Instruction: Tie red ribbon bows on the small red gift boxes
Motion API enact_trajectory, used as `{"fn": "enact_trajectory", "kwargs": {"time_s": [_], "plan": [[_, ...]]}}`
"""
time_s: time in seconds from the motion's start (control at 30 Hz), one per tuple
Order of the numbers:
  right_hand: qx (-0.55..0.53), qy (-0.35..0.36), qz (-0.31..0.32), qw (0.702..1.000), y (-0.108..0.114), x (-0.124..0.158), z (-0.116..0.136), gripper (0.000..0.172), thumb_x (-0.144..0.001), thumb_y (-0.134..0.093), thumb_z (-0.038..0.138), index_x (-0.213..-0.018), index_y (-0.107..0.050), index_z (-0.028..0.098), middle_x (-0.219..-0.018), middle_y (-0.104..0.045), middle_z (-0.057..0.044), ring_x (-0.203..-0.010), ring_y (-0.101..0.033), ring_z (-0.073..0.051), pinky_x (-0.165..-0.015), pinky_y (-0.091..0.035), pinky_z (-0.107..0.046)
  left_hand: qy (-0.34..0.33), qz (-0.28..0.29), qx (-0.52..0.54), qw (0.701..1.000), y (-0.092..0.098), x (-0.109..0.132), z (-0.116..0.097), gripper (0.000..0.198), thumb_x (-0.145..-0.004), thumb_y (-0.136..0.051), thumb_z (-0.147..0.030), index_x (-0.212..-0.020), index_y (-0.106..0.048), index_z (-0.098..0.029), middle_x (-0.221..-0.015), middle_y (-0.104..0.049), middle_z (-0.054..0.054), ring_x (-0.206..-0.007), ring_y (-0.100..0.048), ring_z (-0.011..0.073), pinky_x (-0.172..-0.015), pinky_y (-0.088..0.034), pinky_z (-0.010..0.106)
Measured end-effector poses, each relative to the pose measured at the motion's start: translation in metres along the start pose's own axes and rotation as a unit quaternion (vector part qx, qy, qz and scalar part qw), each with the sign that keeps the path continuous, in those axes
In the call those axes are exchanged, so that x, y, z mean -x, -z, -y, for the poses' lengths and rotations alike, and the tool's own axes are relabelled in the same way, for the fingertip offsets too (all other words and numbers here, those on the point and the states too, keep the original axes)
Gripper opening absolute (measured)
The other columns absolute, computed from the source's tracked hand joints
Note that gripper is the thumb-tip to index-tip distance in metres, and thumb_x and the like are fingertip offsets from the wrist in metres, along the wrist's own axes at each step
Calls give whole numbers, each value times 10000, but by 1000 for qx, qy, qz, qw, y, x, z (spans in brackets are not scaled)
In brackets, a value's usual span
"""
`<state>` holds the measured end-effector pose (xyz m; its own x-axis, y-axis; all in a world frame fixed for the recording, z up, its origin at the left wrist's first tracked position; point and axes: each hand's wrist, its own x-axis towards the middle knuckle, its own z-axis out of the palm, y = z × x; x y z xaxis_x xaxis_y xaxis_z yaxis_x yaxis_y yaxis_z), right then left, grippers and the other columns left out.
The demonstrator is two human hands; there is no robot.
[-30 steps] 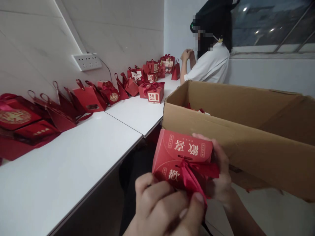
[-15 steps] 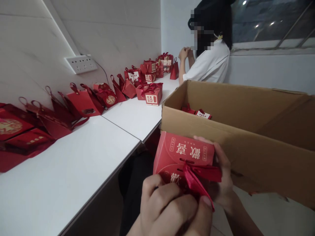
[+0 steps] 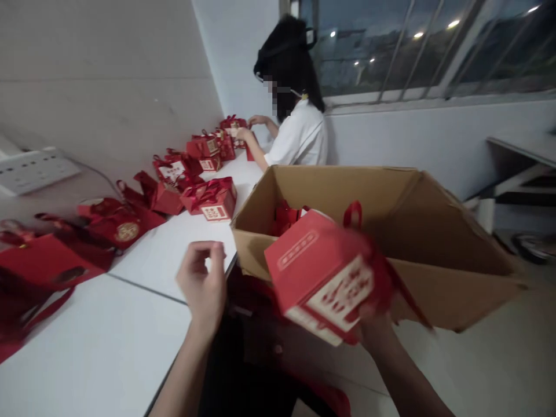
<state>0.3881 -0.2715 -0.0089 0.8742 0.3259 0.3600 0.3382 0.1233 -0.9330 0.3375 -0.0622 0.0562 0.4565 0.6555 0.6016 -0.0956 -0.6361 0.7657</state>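
My right hand [image 3: 369, 315] grips a red gift box [image 3: 324, 275] with a ribbon from underneath; the box is tilted and blurred, just in front of the open cardboard carton [image 3: 434, 272]. Most of that hand is hidden behind the box. My left hand [image 3: 203, 284] hovers over the edge of the white table [image 3: 108, 347], apart from the box, fingers loosely curled toward the thumb with nothing in them. More red boxes [image 3: 289, 217] lie inside the carton.
Several red gift boxes and bags [image 3: 174, 188] line the table along the wall, with a power strip [image 3: 30, 171] at the left. Another person [image 3: 295, 124] in a white top works at the far end. A window runs along the right wall.
My left hand has let go of the ribbon and moved left over the table edge. My right hand alone now carries the red box, raised and tilted toward the carton. The view has swung right.
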Motion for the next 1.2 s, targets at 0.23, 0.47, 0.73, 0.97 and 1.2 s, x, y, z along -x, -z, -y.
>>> {"fn": "enact_trajectory", "kwargs": {"time_s": [0.23, 0.47, 0.73, 0.97, 1.2], "plan": [[-330, -207, -5, 921, 30, -57, 38, 583, -844, -230, 671, -1069, -594, 275, -1167, -643, -47, -1061, -615, -216, -918, -488, -458, -164, 360, -143, 907, -76, 10, 25, 263, -863, -449, -297, -1077, -565, -198, -1147, -608, 108, -1122, -494, 259, -942, -299, 460], [-361, -249, -23, 898, 32, -72, 33, 509, -860, -296, 629, -992, -622, 262, -1017, -700, -42, -908, -670, -189, -830, -543, -413, -225, 307, -198, 903, -85, 23, 41, 274, -853, -460, -335, -1043, -589, -186, -1012, -636, 109, -1015, -532, 270, -915, -268, 447], [-217, -163, -154, 950, 52, -96, 23, 359, -796, -532, 489, -1061, -586, 253, -1056, -687, -47, -999, -640, -233, -863, -526, -466, -271, 242, -161, 918, -101, 34, 75, 239, -775, -506, -303, -967, -634, -242, -929, -677, 64, -953, -567, 258, -863, -267, 417], [154, -94, -129, 975, 130, -168, -1, 540, -646, -721, 426, -1108, -530, 221, -1104, -649, -81, -1078, -590, -302, -956, -462, -483, -311, 87, -70, 944, -123, 39, 80, 180, -755, -459, -263, -834, -619, -238, -747, -631, 16, -816, -561, 209, -832, -219, 383], [473, -10, 66, 878, 164, -230, -68, 1047, -496, -767, 551, -1335, -309, 125, -1328, -407, -219, -1258, -387, -386, -1064, -278, -560, -318, 29, -39, 947, -129, 38, 76, 204, -770, -407, -239, -786, -610, -219, -700, -605, 11, -787, -547, 185, -837, -217, 362]]}}
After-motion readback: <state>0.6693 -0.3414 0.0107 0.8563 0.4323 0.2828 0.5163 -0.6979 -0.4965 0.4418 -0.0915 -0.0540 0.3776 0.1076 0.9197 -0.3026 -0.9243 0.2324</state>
